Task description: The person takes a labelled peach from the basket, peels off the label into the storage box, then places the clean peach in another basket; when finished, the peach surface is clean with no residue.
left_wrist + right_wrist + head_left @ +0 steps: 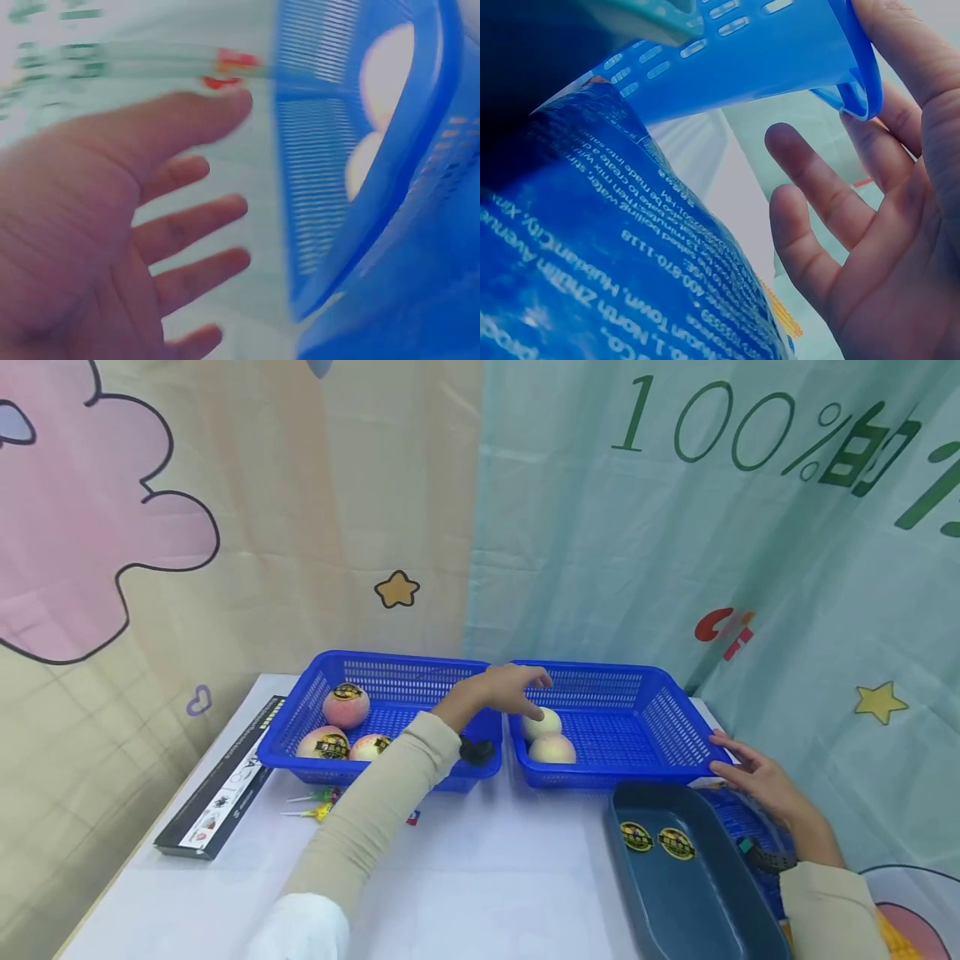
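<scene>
My left hand (513, 687) reaches over the left side of the right blue basket (615, 735), above two pale peaches (552, 749). In the left wrist view its fingers are spread, with nothing between them and the thumb. At the basket's right front corner, my right hand (761, 781) pinches the rim between thumb and fingers, while two other fingers (802, 225) stand away from it. The left blue basket (405, 667), side by side with the right one, holds three peaches (347, 706) with black and gold stickers, partly behind my left forearm.
A dark blue-grey tray (705, 910) with two stickers lies in front of the right basket. Beside it is a blue printed bag (630, 247). A long black box (225, 785) and lollipops (321, 811) lie at the left. Behind the table (480, 893) hangs a printed curtain (420, 510).
</scene>
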A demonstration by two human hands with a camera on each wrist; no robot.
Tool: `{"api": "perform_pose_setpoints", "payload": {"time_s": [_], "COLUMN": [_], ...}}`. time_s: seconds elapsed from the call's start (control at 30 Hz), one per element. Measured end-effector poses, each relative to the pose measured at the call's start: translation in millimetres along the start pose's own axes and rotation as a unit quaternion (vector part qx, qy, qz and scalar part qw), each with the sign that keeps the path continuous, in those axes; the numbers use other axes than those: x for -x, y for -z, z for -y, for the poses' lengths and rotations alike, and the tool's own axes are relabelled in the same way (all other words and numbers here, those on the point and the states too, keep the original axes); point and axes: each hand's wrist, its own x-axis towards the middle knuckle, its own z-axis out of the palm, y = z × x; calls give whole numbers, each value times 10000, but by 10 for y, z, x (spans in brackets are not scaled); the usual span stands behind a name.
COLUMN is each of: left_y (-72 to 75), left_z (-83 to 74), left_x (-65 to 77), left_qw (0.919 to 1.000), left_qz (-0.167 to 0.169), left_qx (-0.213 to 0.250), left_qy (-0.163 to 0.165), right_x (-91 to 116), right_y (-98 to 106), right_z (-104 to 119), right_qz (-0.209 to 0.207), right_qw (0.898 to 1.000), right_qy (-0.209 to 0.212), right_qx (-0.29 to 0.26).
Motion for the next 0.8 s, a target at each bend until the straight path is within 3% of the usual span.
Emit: {"api": "perform_pose_setpoints", "payload": {"time_s": [0.1, 0.17, 0.27, 0.37, 0.47, 0.53, 0.6, 0.67, 0.8], "left_y": [98, 135, 148, 139, 90, 35, -40, -122, -260], "left_z": [164, 303, 576, 925, 1277, 1464, 1604, 1707, 1857], "left_x": [398, 733, 1301, 1896, 2447, 2744, 2967, 3102, 3186], "left_qw": [9971, 9941, 9909, 9835, 9722, 9654, 9596, 9527, 9402], "left_qz": [-354, -633, -1120, -1637, -2076, -2243, -2291, -2325, -2599], "left_qx": [545, 777, 746, 532, 315, 482, 844, 1302, 1694], "left_qy": [-387, -419, -16, 560, 1032, 1238, 1400, 1461, 1408], "right_x": [-12, -15, -6, -21, -99, -200, -350, -526, -906], "right_y": [13, 18, 39, 71, 87, 46, -51, -203, -632], "right_z": [9, 9, 47, 198, 494, 769, 1070, 1395, 2066], "right_qz": [40, 82, 123, -102, -403, -455, -284, 81, 993], "right_qw": [9999, 9998, 9998, 9991, 9961, 9946, 9913, 9857, 9656], "right_qy": [29, 65, 128, 226, 375, 610, 1018, 1440, 2110], "right_qx": [-123, -190, -52, 339, 684, 707, 785, 871, 1147]}}
